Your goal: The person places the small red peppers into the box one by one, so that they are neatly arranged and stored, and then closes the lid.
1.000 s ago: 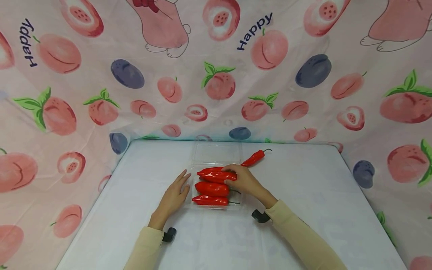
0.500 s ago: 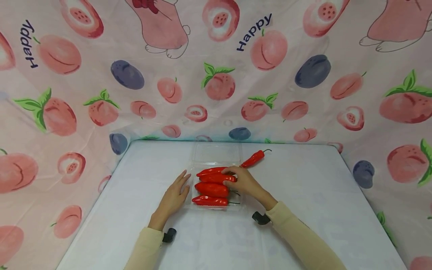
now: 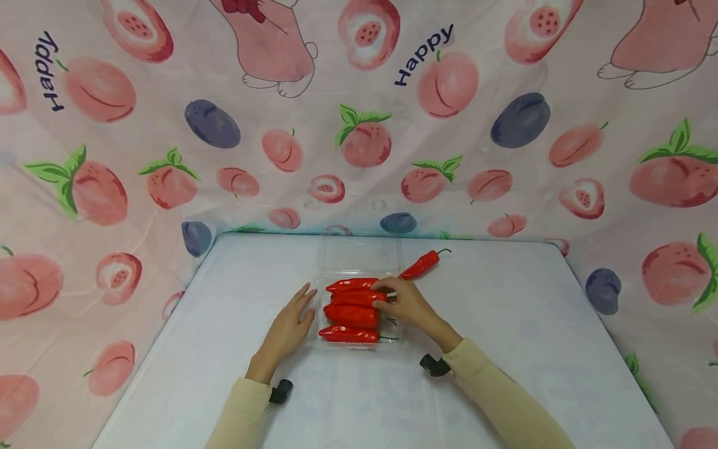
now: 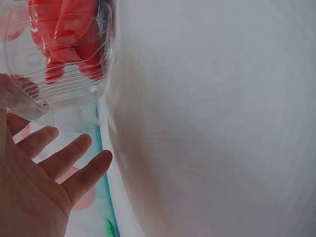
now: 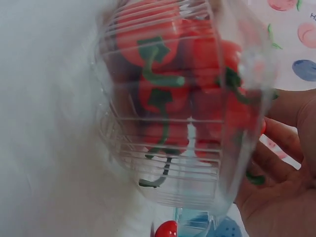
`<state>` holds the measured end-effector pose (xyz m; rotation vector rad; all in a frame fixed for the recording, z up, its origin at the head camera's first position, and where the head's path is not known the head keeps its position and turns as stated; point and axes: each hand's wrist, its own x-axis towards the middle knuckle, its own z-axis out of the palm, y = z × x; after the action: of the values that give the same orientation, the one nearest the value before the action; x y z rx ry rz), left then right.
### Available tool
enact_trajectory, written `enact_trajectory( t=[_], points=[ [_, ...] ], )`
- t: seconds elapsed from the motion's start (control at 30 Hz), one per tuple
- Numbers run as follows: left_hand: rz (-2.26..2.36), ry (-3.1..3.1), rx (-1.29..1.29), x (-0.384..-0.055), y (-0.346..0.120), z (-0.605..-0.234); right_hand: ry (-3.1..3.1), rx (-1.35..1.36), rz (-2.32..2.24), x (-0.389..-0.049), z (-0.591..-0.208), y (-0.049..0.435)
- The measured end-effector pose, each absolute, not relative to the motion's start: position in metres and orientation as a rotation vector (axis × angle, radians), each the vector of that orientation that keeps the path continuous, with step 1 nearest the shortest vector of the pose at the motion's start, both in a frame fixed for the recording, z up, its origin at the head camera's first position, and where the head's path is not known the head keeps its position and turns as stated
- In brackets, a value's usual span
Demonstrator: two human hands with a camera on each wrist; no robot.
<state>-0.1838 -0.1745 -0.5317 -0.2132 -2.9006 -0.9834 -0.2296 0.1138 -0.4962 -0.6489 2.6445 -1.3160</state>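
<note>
A clear plastic clamshell box (image 3: 359,347) holds several glossy red peppers (image 3: 350,335) lying side by side, with their green stems toward the right. My right hand (image 3: 411,304) reaches over the box's right side, thumb and fingers pinching the stem end of a red pepper (image 3: 358,298) in the upper part of the row. At the box's left side is my left hand (image 3: 288,324), its fingers extended and the thumb close to the wall. In the left wrist view, the fingers of the left hand (image 4: 44,170) are spread beside the clear box (image 4: 74,91). The right wrist view shows green stems (image 5: 163,118) through the box wall.
The box's clear lid (image 3: 360,254) is folded back toward the rear. Another red pepper (image 3: 421,265) lies on the white table (image 3: 505,312), right of the lid. Behind the table hangs a fruit-patterned cloth (image 3: 314,112).
The pepper in my right hand has shifted slightly left and lower into the row, and the right hand has turned a little with it. My left hand stays in place.
</note>
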Motion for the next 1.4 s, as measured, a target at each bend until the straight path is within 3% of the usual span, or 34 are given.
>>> enact_trajectory(
  t=[0.53,1.4],
  points=[
    [-0.992,-2.897,-0.222,-0.185,-0.172,-0.530,2.691,-0.666,-1.264,-0.229,-0.497,0.115],
    [-0.982,-2.898,-0.198,-0.183,-0.172,-0.533,2.729,-0.877,-1.421,-0.218,-0.450,0.142]
  ],
)
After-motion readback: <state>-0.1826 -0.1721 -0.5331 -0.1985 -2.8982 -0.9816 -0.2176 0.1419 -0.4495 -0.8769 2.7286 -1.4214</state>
